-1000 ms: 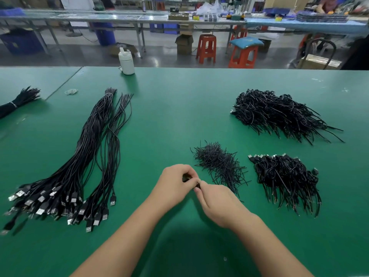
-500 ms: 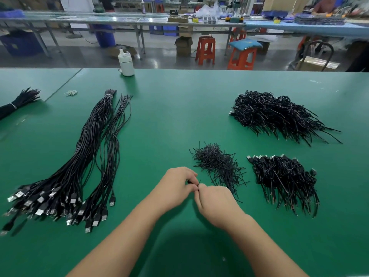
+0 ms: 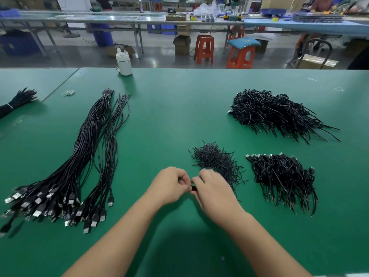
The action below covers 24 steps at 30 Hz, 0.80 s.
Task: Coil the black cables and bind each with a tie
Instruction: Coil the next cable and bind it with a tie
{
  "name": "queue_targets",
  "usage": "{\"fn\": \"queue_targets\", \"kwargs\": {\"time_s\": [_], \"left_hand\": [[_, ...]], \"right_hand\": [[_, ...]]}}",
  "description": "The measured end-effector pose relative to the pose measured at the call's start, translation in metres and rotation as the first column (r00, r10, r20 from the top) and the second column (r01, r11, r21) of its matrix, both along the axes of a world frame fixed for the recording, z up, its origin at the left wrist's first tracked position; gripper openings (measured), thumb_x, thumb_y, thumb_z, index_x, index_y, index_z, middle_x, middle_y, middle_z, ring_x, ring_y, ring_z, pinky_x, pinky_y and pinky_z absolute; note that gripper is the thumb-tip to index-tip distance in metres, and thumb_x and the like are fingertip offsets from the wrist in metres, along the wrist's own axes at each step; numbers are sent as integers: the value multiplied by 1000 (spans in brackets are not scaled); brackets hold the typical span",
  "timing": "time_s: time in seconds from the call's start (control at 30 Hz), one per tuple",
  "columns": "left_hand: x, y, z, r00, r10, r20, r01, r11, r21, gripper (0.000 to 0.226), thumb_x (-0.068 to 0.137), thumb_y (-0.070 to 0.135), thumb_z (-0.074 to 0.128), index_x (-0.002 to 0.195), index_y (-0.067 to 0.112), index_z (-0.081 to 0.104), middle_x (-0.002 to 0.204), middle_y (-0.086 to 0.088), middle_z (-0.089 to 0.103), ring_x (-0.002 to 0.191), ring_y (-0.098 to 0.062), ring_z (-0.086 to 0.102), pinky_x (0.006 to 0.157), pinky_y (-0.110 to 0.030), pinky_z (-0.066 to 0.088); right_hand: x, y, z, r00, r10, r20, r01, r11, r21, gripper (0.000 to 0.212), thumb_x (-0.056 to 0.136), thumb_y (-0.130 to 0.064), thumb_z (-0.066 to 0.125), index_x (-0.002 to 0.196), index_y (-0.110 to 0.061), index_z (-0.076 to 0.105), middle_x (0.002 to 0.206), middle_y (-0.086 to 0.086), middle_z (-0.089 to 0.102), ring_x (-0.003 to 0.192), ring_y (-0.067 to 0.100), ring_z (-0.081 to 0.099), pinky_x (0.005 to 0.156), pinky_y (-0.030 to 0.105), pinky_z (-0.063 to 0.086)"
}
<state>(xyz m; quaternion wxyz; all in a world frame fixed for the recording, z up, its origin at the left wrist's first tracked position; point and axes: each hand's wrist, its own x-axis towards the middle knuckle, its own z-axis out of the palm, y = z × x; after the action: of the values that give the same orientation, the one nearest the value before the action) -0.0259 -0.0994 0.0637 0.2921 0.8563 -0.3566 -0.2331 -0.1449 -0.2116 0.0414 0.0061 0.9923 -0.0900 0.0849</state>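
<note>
between the fingertips of both hands sits a small black coiled cable (image 3: 193,188), almost wholly hidden; only a dark sliver shows where the two hands meet. the left hand (image 3: 169,186) curls its fingers (image 3: 182,177) down onto it and pinches it against the thumb, and the right hand (image 3: 212,188) pinches from the other side, its fingers (image 3: 197,179) curled and a little blurred. whether a tie is already round the coil cannot be told from this view.

judging by the grip, the step in hand is the binding: one hand holds the coil closed while the other works the tie (probably a twist, though the tie itself is too small to see). the next move calls for a firm pinch so the loops do not spring open, then setting the bound coil down.

just beyond the right fingers lies the heap of short black ties (image 3: 215,160), near enough to reach. farther right of them is a pile of bound coils (image 3: 283,176), and well beyond that a larger pile of coils (image 3: 275,112). well to the left of the left fingers stretch the long uncoiled cables (image 3: 83,156), plugs toward the person, all on the green table (image 3: 179,108). a white bottle (image 3: 123,62) stands at the far edge.
</note>
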Motion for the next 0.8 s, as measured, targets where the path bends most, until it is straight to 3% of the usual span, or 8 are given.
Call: {"fn": "queue_targets", "kwargs": {"time_s": [0.07, 0.13, 0.27, 0.4, 0.57, 0.63, 0.7, 0.8], "left_hand": [[4, 3, -2, 989, 88, -119, -96, 993, -64, 12, 81, 17, 75, 72, 20, 67, 60, 8, 58, 54, -10, 47, 54, -22, 37], [8, 8, -1, 935, 178, -306, -237, 957, -167, 9, 82, 14, 75, 76, 14, 68, 64, 2, 61, 57, -12, 51, 56, -22, 39], [14, 15, 8, 682, 84, -727, -364, 900, -237, 11, 87, 7, 69, 80, 15, 64, 76, -6, 70, 66, -16, 66, 59, -23, 47], [16, 20, 11, 556, -34, -830, -291, 928, -232, 13, 85, 6, 70, 79, 16, 64, 82, -10, 71, 69, -21, 70, 58, -22, 53], [20, 24, 7, 624, -75, -778, -247, 925, -288, 15, 72, 12, 78, 77, 14, 64, 77, -9, 68, 66, -15, 64, 57, -22, 52], [21, 26, 4, 688, -96, -720, -217, 919, -330, 13, 80, 4, 74, 79, 12, 63, 76, -11, 64, 68, -16, 60, 58, -22, 51], [20, 26, 3, 776, -120, -619, -163, 911, -380, 14, 86, -2, 69, 81, 9, 63, 76, -13, 62, 68, -16, 57, 61, -23, 51], [15, 23, 5, 901, -142, -410, -47, 908, -417, 15, 87, -8, 65, 83, 6, 63, 69, -4, 65, 61, -11, 54, 60, -19, 45]], "right_hand": [[0, -1, 3, 957, -5, 289, 9, 1000, -10, 24, 83, -11, 66, 106, -6, 66, 122, 16, 59, 127, 37, 49, 109, 47, 39], [-2, -1, 3, 877, -11, 481, -17, 998, 53, 37, 76, 3, 64, 111, -6, 68, 125, 17, 59, 126, 36, 50, 109, 46, 39], [-4, -4, 4, 910, 91, 405, -175, 969, 176, 55, 74, 7, 69, 125, -14, 66, 119, 8, 63, 105, 26, 62, 87, 40, 53], [-5, -5, 6, 878, 130, 460, -264, 935, 239, 37, 86, 0, 68, 120, -13, 68, 111, 3, 66, 97, 22, 64, 82, 36, 54], [-4, -2, 10, 871, 18, 491, -218, 910, 353, 22, 91, -14, 68, 111, -20, 74, 112, 1, 60, 82, 17, 61, 76, 30, 54], [-2, 0, 11, 879, -17, 476, -212, 881, 423, 22, 89, -14, 71, 109, -20, 76, 116, 0, 61, 95, 14, 61, 88, 25, 50], [-1, 2, 13, 889, -58, 454, -204, 837, 507, 21, 88, -14, 71, 108, -19, 77, 115, -2, 65, 106, 11, 59, 98, 20, 44], [0, 3, 17, 896, -157, 415, -173, 737, 653, 16, 89, -12, 69, 102, -17, 77, 105, -8, 71, 100, 6, 63, 94, 19, 45]]}}
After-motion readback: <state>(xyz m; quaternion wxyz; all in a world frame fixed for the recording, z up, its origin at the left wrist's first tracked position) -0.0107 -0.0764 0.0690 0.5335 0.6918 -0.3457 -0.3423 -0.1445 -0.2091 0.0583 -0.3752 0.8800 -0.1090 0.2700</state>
